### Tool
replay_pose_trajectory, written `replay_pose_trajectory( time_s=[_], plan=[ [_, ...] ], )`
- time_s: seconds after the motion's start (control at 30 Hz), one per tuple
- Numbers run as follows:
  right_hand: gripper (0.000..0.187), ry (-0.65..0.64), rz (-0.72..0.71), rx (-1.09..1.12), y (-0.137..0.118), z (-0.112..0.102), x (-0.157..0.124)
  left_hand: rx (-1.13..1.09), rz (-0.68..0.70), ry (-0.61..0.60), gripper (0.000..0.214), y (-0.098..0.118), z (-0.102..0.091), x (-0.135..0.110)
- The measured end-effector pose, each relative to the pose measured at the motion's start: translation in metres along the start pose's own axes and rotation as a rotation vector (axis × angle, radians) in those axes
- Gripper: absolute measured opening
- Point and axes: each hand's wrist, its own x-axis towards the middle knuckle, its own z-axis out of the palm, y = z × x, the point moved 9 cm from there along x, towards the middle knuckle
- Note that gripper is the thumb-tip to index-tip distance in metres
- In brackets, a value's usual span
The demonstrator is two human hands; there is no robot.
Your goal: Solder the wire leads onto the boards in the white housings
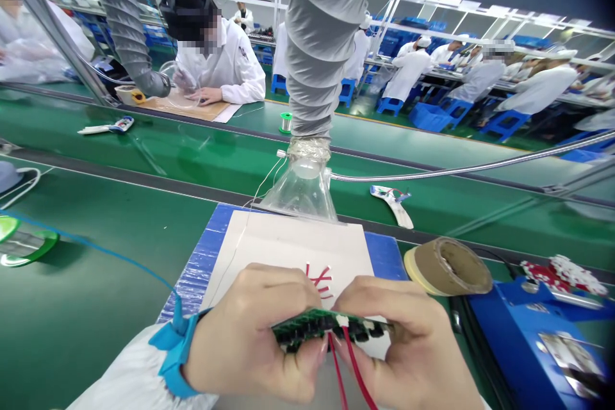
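Note:
Between my two hands is a green circuit board with black parts along its edge, tilted edge-on toward me. My left hand, with a blue wrist strap, grips its left end, thumb near the middle. On the right end my right hand closes round the board, its thumb beside the wires. Two red wires hang down from a white connector on the board. Just beyond my fingers, several short red wire pieces lie on a pale sheet. My fingers hide parts of the board.
A clear fume hood on a grey duct stands behind the sheet. Right are a tape roll and a blue machine; left, a solder spool. A white curved part lies on the green belt. A co-worker sits opposite.

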Motion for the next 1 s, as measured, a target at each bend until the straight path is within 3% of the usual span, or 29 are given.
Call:
replay_pose_trajectory(
  time_s=[0.23,0.4,0.47,0.53,0.6,0.73,0.87,1.0],
  plan=[
    [0.013,-0.015,-0.056,-0.023,-0.005,0.001,0.001,0.07,0.007,0.0,0.007,0.005,0.003,-0.003],
    [0.01,-0.063,-0.015,0.018,0.002,0.002,-0.003,0.062,0.011,0.013,0.007,0.007,0.004,-0.003],
    [0.007,-0.02,-0.033,0.007,0.002,-0.006,-0.007,0.025,-0.011,0.01,0.007,0.005,0.0,-0.001],
    [0.023,0.051,-0.062,0.033,0.001,-0.017,-0.01,-0.016,-0.04,0.013,0.006,0.001,-0.008,0.002],
    [0.029,0.092,-0.08,0.108,0.002,-0.026,-0.012,-0.032,-0.056,0.036,0.006,-0.002,-0.021,0.005],
    [0.013,0.043,-0.065,0.408,0.017,-0.022,-0.014,-0.011,-0.052,0.075,0.012,-0.003,-0.043,0.008],
    [0.005,0.014,-0.016,0.707,0.034,-0.006,-0.012,0.013,-0.086,0.071,0.011,-0.003,-0.05,0.009],
    [0.003,0.021,0.001,0.826,0.037,0.003,-0.008,0.029,-0.087,0.069,0.01,0.0,-0.051,0.009]
  ],
)
